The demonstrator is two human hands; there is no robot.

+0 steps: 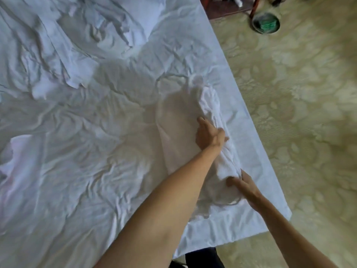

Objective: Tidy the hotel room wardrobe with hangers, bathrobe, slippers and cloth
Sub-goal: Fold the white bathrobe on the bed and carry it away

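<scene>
Two hands work one white cloth (216, 120), a bunched, textured length lying along the bed's right-hand edge, running from about one o'clock down to five o'clock of the picture's centre. It may be a towel or the bathrobe; the folds and some blur hide which. The left hand (209, 137) lies on the middle of the bundle, its fingers curled into the fabric and pinching a fold there. The right hand (244, 185) has the near end, thumb and fingers closed round the rolled edge. Both forearms reach in from six o'clock.

Beneath the bundle the bed (77, 122) is covered by a rumpled white sheet, and more crumpled linen (63, 45) is heaped toward eleven o'clock, well apart from the hands. Patterned carpet (299, 113) fills the three o'clock side, with a round dark bin (266, 23) at one o'clock near a wooden furniture leg.

By my judgement the step in hand is gathering or folding this cloth on the bed, ahead of putting it away in the wardrobe, which is not in view. The next move calls for bringing the two gripped sections together evenly, keeping the loose far end from trailing or slipping off the mattress edge, which lies just beside the bundle.
</scene>
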